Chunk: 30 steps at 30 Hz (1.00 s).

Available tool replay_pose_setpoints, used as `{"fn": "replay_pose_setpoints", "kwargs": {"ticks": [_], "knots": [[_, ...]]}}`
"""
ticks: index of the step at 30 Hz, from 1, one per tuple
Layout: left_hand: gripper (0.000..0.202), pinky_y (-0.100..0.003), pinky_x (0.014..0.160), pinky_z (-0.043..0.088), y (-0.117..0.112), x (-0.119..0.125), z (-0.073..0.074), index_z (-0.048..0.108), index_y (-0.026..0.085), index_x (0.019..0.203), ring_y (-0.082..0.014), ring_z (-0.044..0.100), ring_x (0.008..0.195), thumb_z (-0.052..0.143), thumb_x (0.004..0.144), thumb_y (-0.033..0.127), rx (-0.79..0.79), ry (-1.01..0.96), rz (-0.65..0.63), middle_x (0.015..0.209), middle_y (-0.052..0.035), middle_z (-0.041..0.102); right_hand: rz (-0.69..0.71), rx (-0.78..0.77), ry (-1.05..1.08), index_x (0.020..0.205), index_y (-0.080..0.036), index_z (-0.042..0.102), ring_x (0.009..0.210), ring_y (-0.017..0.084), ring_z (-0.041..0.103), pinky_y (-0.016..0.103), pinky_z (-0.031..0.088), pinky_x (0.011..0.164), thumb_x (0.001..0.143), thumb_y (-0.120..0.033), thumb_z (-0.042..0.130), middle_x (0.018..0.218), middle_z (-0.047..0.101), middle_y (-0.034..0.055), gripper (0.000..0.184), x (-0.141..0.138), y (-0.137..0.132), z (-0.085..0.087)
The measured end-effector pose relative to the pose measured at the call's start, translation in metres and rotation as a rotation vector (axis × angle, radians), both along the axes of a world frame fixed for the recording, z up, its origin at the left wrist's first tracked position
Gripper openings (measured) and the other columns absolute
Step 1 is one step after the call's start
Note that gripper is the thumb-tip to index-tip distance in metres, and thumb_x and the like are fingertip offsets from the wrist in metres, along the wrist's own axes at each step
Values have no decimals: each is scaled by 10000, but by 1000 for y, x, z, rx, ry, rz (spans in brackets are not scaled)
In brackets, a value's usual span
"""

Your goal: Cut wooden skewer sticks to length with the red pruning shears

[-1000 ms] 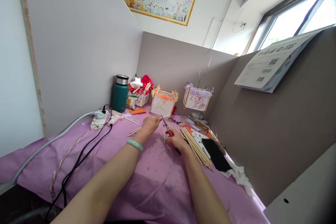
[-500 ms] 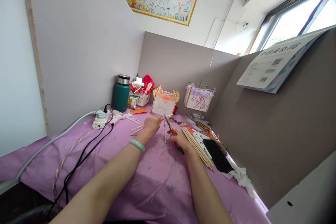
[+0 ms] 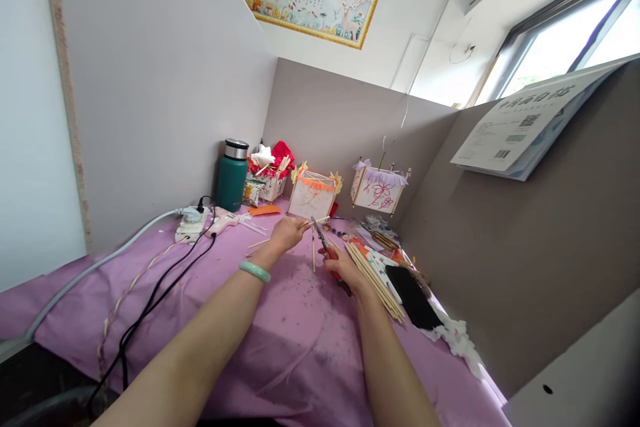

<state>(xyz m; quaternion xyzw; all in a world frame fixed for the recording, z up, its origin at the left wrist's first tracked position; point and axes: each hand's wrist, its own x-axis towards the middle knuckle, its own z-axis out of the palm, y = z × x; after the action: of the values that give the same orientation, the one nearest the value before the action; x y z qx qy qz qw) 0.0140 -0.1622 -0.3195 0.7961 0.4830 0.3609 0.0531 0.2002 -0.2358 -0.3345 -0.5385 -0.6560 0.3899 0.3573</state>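
Note:
My left hand (image 3: 286,233), with a green bangle (image 3: 255,271) on the wrist, pinches a thin wooden stick (image 3: 315,220) and holds it out to the right. My right hand (image 3: 343,265) grips red-handled scissors (image 3: 324,245), whose blades point up at the stick near its end. Both hands hover over the purple tablecloth (image 3: 280,340). Another stick (image 3: 313,255) lies on the cloth between the hands.
A bundle of sticks (image 3: 375,277) lies right of my right hand beside a black pouch (image 3: 409,297). Two paper lanterns (image 3: 313,195) (image 3: 379,189) stand at the back. A green flask (image 3: 231,175), glue gun (image 3: 225,222), power strip (image 3: 189,229) and cables (image 3: 150,307) occupy the left.
The hands hold much the same pose; the view has shifted slightly and the scissors sit a little closer to the stick.

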Motion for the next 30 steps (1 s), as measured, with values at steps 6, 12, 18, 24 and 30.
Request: {"fn": "replay_pose_setpoints", "kwargs": {"ticks": [6, 12, 18, 24, 30], "knots": [[411, -226, 570, 302, 2, -2, 1, 649, 186, 654, -121, 495, 564, 402, 885, 420, -39, -63, -80, 581, -17, 611, 13, 8, 12, 1041, -164, 562, 593, 100, 429, 216, 306, 514, 575, -220, 538, 745, 513, -21, 470, 1, 0, -1], [444, -238, 574, 301, 1, -1, -2, 674, 188, 731, -135, 530, 602, 364, 898, 458, -14, -29, -43, 636, -39, 640, -8, 32, -53, 991, -176, 567, 582, 106, 431, 215, 298, 501, 551, -205, 531, 718, 506, -25, 442, -3, -2, 3], [422, -256, 619, 325, -8, 4, -5, 677, 204, 854, -169, 587, 752, 346, 905, 461, 34, 52, 126, 835, -80, 685, -20, 24, -68, 971, -171, 561, 560, 112, 437, 224, 304, 491, 554, -201, 514, 694, 500, -24, 420, -5, 1, 3], [344, -258, 626, 322, -9, 6, -7, 669, 240, 907, -167, 595, 769, 383, 899, 431, 101, 54, 114, 875, -65, 689, 5, 0, -27, 989, -175, 558, 543, 99, 431, 217, 303, 479, 568, -209, 522, 693, 494, -31, 423, -2, 2, 1], [367, -262, 628, 317, -7, 5, -4, 684, 227, 877, -167, 594, 755, 379, 897, 429, 45, 54, 118, 858, -76, 694, 15, 5, -11, 1007, -174, 572, 575, 101, 442, 216, 300, 493, 579, -227, 542, 723, 507, -26, 432, -1, 1, 1]]}}
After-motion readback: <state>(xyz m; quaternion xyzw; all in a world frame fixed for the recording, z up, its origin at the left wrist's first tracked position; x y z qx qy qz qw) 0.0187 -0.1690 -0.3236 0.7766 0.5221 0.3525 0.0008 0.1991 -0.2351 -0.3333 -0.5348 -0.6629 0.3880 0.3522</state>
